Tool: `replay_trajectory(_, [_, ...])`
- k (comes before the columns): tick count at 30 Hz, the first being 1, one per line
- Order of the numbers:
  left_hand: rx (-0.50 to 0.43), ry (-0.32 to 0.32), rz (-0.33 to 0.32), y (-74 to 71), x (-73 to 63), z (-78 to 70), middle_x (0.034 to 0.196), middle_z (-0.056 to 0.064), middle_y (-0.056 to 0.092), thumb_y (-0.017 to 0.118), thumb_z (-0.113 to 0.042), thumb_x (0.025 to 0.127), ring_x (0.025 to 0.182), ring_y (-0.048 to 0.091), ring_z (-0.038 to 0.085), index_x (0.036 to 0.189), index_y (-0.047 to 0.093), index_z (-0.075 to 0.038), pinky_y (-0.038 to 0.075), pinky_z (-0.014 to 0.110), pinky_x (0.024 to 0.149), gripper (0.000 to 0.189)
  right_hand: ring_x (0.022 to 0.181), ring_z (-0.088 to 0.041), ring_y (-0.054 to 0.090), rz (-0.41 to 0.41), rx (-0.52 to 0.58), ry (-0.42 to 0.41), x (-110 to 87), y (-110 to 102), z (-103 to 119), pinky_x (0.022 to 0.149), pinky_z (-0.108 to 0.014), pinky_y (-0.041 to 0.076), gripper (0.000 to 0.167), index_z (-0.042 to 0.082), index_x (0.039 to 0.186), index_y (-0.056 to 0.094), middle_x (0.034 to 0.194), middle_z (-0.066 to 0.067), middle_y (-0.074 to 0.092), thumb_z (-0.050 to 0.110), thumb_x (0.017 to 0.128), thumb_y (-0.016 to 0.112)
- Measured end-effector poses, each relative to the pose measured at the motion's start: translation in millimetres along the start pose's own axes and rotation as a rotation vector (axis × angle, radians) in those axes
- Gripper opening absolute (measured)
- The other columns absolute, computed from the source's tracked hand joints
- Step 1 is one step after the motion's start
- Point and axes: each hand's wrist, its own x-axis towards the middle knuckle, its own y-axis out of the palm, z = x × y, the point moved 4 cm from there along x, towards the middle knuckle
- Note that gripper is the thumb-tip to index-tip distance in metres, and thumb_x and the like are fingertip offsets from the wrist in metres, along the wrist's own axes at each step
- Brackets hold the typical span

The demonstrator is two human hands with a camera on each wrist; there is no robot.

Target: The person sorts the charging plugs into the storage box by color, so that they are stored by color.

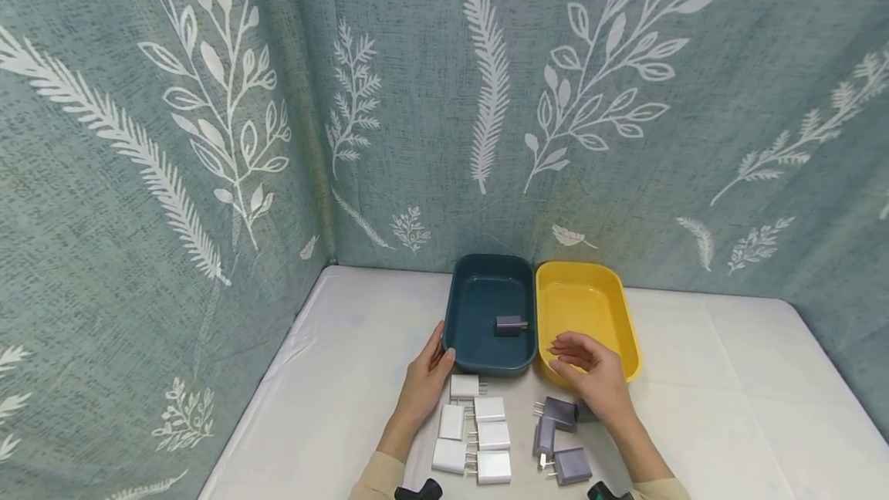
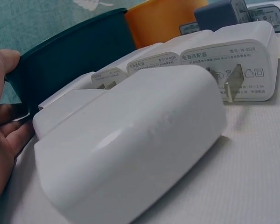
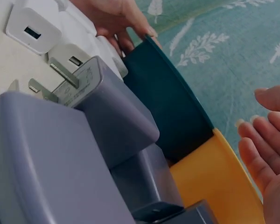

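Note:
My left hand (image 1: pixel 424 378) holds the near left corner of a dark teal tray (image 1: pixel 486 366), thumb at the rim and fingers against the outer wall. Inside that tray lies one purple charger plug (image 1: pixel 508 326). My right hand (image 1: pixel 596 376) hovers over the near end of a yellow tray (image 1: pixel 583 295); its fingers are loosely bent, with nothing between them. In the right wrist view, that hand's fingers (image 3: pixel 266 151) are apart from the chargers. Below it on the table are several purple chargers (image 1: pixel 572 466), one partly hidden by the hand.
Several white chargers (image 1: pixel 493 436) lie in two columns before the teal tray, prongs showing on some. The two trays stand side by side near the back edge of the white-covered table (image 1: pixel 722 376). A leaf-patterned teal curtain (image 1: pixel 430 99) hangs behind and at the left.

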Motion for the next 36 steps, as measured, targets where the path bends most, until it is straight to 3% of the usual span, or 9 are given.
replay_trajectory(11, [-0.005,-0.027,-0.003,-0.3,-1.8,2.0,0.158,-0.01,0.031,0.05,-0.035,0.102,0.144,0.035,0.014,0.154,0.028,-0.028,0.034,0.032,0.118,0.057,0.094,-0.009,0.07,0.021,0.035,-0.003,-10.8,-5.2,-0.5,0.084,-0.021,0.059,0.04,-0.009,0.114,0.062,0.109,-0.023,0.07,0.003,0.08,0.078])
replay_trajectory(20, [-0.004,-0.009,-0.009,-0.9,-4.5,-2.5,0.158,-0.002,0.032,0.05,-0.034,0.102,0.144,0.036,0.021,0.154,0.029,-0.025,0.035,0.037,0.117,0.057,0.093,-0.007,0.07,0.013,0.034,0.001,-20.1,-15.4,-4.8,0.082,-0.017,0.059,0.041,-0.01,0.114,0.062,0.108,-0.026,0.068,0.005,0.08,0.078])
replay_trajectory(24, [0.006,-0.019,-0.01,-2.4,-6.9,-11.6,0.159,0.002,0.031,0.049,-0.029,0.102,0.145,0.035,0.023,0.154,0.028,-0.024,0.034,0.038,0.118,0.056,0.093,-0.008,0.07,0.017,0.04,-0.024,-23.2,-19.5,-4.4,0.082,-0.018,0.059,0.037,-0.009,0.112,0.062,0.107,-0.027,0.067,0.004,0.081,0.077])
replay_trajectory(30, [-0.005,-0.018,0.012,-5.1,-12.5,-30.9,0.158,0.008,0.032,0.05,-0.024,0.102,0.144,0.036,0.027,0.154,0.03,-0.017,0.035,0.039,0.116,0.056,0.088,-0.008,0.071,0.004,0.064,-0.05,-29.3,-23.2,-3.8,0.079,-0.02,0.06,0.032,-0.009,0.108,0.064,0.1,-0.019,0.071,-0.005,0.078,0.076])
replay_trajectory(36, [0.001,-0.004,-0.016,-1.2,-4.3,-8.2,0.158,0.0,0.033,0.05,-0.031,0.102,0.144,0.036,0.021,0.154,0.03,-0.024,0.034,0.038,0.118,0.056,0.089,-0.009,0.071,0.038,0.078,-0.07,-34.6,-26.3,-6.5,0.078,-0.02,0.06,0.031,-0.009,0.109,0.063,0.1,-0.007,0.072,-0.005,0.08,0.074])
